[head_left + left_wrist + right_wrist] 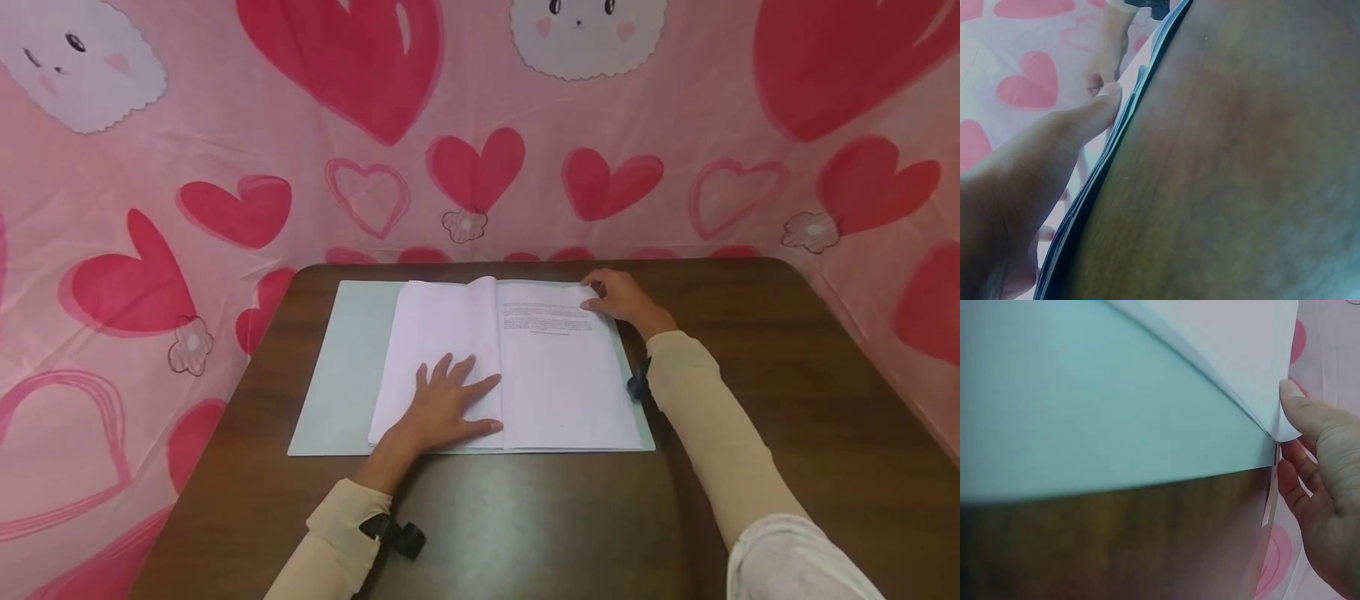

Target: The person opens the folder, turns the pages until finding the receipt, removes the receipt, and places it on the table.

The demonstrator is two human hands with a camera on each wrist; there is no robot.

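Note:
A pale green folder [337, 367] lies open on the table, holding white sheets. My left hand [444, 407] rests with fingers spread on the left stack of pages [438, 317], its thumb near the central fold. In the left wrist view the thumb [1094, 112] lies along the near edge of the papers. My right hand [628, 300] is at the top right corner of the right page [570, 383], which bears a short block of print near its top. The right wrist view shows the thumb [1307, 415] and fingers pinching the corner of the white sheets [1235, 344].
The dark brown wooden table [787, 375] extends around the folder on both sides and in front. Behind and beside it hangs a pink cloth [525, 108] printed with red hearts. A black strap device [397, 536] sits on the left wrist, another [639, 382] on the right.

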